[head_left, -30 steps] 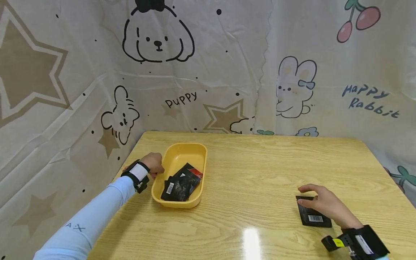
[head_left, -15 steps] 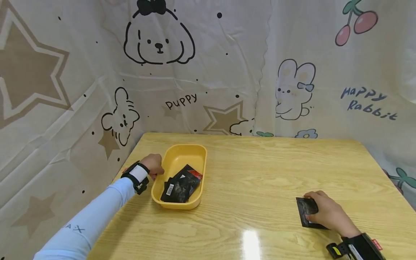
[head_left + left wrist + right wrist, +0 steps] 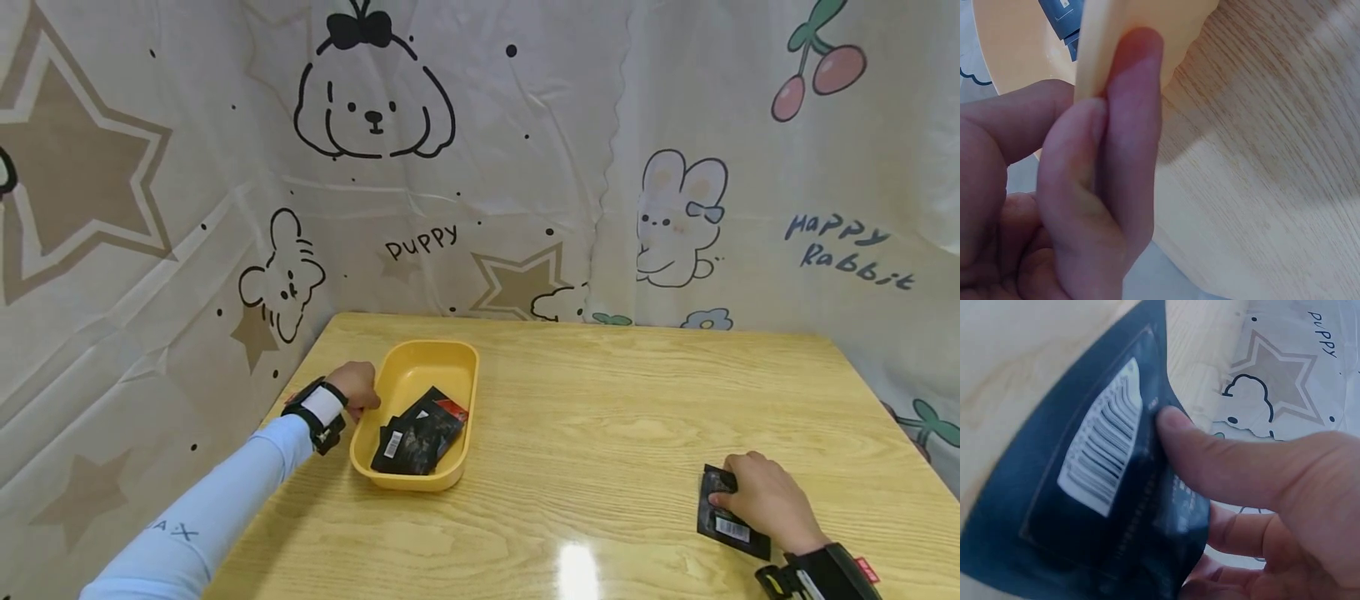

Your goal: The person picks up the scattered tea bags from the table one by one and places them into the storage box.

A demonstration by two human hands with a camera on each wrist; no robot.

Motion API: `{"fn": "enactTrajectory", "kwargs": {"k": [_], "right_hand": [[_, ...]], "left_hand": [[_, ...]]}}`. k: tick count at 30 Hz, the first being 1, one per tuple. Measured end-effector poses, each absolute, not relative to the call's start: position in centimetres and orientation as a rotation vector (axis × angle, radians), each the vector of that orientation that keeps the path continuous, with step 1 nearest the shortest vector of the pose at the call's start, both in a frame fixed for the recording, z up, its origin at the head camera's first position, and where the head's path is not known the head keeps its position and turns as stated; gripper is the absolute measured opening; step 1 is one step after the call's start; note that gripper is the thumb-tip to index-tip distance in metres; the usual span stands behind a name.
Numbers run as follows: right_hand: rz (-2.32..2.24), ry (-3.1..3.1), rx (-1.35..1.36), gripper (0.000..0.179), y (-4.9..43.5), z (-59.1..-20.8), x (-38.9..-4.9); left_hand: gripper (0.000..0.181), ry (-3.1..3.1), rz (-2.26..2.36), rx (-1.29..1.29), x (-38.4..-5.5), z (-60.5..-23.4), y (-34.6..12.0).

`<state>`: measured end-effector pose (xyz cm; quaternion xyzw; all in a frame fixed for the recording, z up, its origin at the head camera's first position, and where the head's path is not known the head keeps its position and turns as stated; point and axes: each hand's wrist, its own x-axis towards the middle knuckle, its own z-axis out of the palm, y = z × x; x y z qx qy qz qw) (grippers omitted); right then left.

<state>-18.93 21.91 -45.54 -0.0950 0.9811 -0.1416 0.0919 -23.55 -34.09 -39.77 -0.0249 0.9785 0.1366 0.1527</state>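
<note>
At the table's right side, my right hand (image 3: 772,498) pinches a black sachet (image 3: 731,527) by its edge, thumb on the barcode side. The right wrist view shows the sachet (image 3: 1104,456) bent, its white barcode label facing the camera. On the left, a yellow tray (image 3: 360,454) holds several similar black sachets (image 3: 420,437), overlapping, one with a red corner. My left hand (image 3: 356,387) grips the tray's left rim. Up close in the left wrist view, thumb and fingers (image 3: 1135,125) of that hand pinch the tray wall (image 3: 1094,50).
A wood-grain table (image 3: 585,417) lies under everything, with a bright reflection near its front edge. Behind it and to the left hangs a pale printed curtain (image 3: 480,183) with cartoon animals and stars.
My right hand has closed on the sachet lying on the table and tilted it up, shifting it slightly toward me. My left hand stays on the tray rim.
</note>
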Motion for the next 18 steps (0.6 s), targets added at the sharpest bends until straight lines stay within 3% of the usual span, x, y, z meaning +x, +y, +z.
{"fn": "enactTrajectory", "kwargs": {"k": [3,9,14,18], "right_hand": [[-0.451,2.890,-0.239,0.034,22.18,-45.48,-19.19],[-0.590,2.852,-0.261,0.058,22.69,-45.69,-19.48],[-0.952,2.771,-0.198,0.036,22.41,-45.66,-19.38],[-1.172,2.672,-0.135,0.032,21.97,-45.33,-19.59]], "left_hand": [[0.007,2.800,0.398,-0.090,-23.53,-39.68,-33.91],[0.006,2.792,0.382,-0.095,-23.23,-39.48,-33.60],[0.006,2.794,0.380,-0.101,-23.32,-39.57,-33.66],[0.006,2.788,0.380,-0.099,-23.58,-39.73,-33.83]]}}
